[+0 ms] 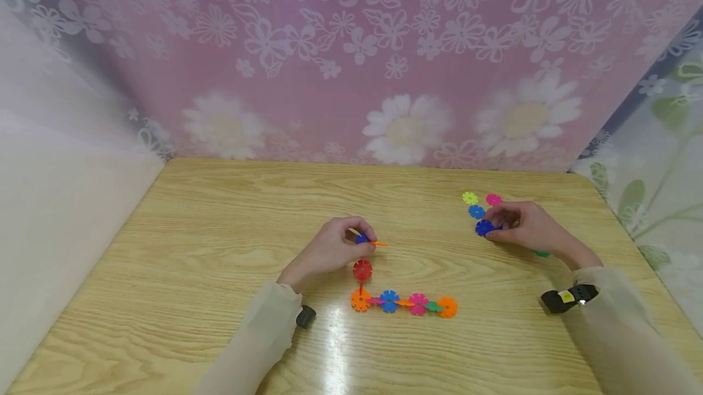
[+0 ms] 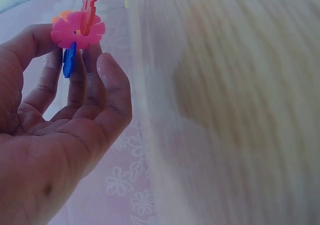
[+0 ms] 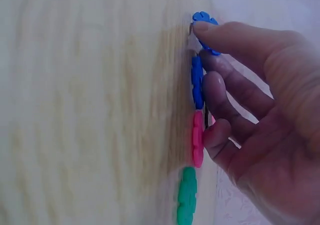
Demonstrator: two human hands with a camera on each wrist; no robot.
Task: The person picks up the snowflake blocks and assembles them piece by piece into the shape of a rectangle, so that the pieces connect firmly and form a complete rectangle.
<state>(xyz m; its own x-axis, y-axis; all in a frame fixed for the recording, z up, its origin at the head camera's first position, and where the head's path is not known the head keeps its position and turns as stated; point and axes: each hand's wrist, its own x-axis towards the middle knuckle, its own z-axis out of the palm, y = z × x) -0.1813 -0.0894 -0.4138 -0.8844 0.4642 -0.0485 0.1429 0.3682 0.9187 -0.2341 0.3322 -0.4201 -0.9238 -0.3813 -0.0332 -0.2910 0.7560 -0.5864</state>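
Note:
In the head view my left hand (image 1: 336, 247) pinches a dark blue notched disc (image 1: 362, 239) joined to an orange one (image 1: 381, 244) seen edge-on. Just below is a red disc (image 1: 362, 270), above a row ending in an orange disc (image 1: 447, 308). The left wrist view shows a pink disc (image 2: 75, 31) and a blue disc (image 2: 69, 61) at the fingers of my left hand (image 2: 65, 100). At the right, my right hand (image 1: 524, 225) is at a dark blue disc (image 1: 484, 228); in the right wrist view its thumb and finger pinch a tilted blue disc (image 3: 205, 18).
Loose discs lie around my right hand: yellow (image 1: 470, 198), pink (image 1: 493, 199), blue (image 1: 476, 212) and green (image 1: 542, 254). A flowered pink cloth (image 1: 307, 77) stands behind the wooden table (image 1: 219, 212), with pale cloths at both sides.

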